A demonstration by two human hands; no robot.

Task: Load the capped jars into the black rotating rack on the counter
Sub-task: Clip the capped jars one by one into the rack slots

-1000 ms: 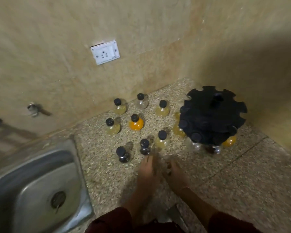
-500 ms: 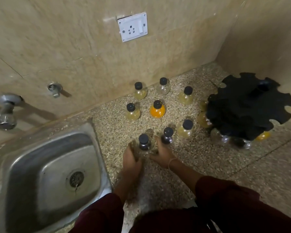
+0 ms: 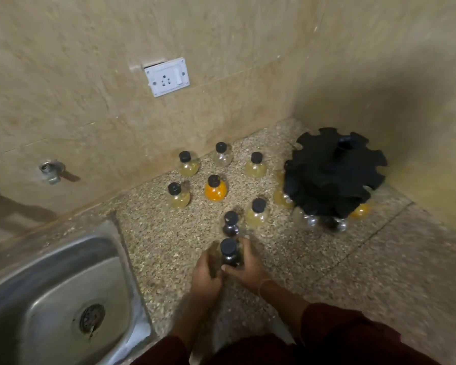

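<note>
- Head view: a dark jar (image 3: pixel 229 256) with a black cap sits low in the centre of the frame, between both hands.
- The left hand (image 3: pixel 207 275) cups its left side, fingers curled; the right hand (image 3: pixel 246 270) wraps its right side.
- A second dark jar (image 3: pixel 231 226) stands just above on the worktop (image 3: pixel 169 246).
- The black rack (image 3: pixel 332 175) stands right of centre, well apart from the hands.

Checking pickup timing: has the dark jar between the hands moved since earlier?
Yes. The held jar has come toward the person, away from the second dark jar.
</note>
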